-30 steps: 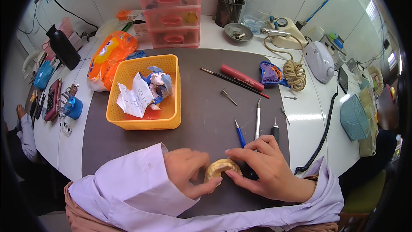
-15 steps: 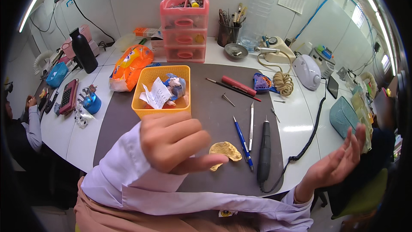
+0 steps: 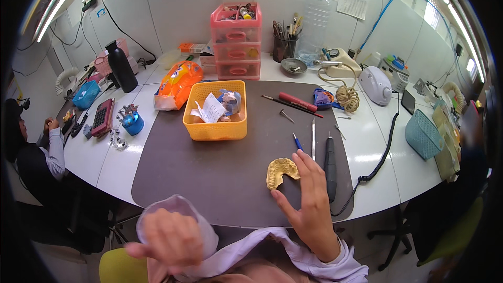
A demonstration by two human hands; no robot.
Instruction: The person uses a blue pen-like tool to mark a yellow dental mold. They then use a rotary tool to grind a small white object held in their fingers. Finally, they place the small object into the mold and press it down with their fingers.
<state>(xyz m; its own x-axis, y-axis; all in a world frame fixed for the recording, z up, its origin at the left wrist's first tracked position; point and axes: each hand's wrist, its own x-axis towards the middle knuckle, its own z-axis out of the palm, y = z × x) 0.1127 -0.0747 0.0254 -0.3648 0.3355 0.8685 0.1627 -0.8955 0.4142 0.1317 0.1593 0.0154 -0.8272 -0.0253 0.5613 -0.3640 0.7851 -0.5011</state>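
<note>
A yellowish plaster dental cast (image 3: 277, 170), shaped like a horseshoe, lies on the grey mat (image 3: 209, 178). Over its right side reaches my right hand (image 3: 309, 204), fingers stretched and the thumb apart near the cast's lower edge; whether the fingertips touch it I cannot tell. My left hand (image 3: 170, 241) hovers low at the front left, off the mat, smeared by motion with its fingers seemingly curled. Just beyond my right fingertips shows a blue mechanical pencil (image 3: 297, 141), partly hidden by them. Beside it lie a slim silver tool (image 3: 314, 139) and a black rotary handpiece (image 3: 330, 170).
A yellow basket (image 3: 217, 132) holds paper and wrappers. Behind stand a pink drawer unit (image 3: 237, 52), a brush cup (image 3: 283, 50) and a large clear bottle (image 3: 314, 23). The handpiece's coiled cord (image 3: 385, 147) crosses the right side. Another person (image 3: 39, 147) sits at far left.
My right hand has swung in from the right to the dental cast. My left hand has drawn back from above the mat toward the lower left. The view has shifted slightly.
</note>
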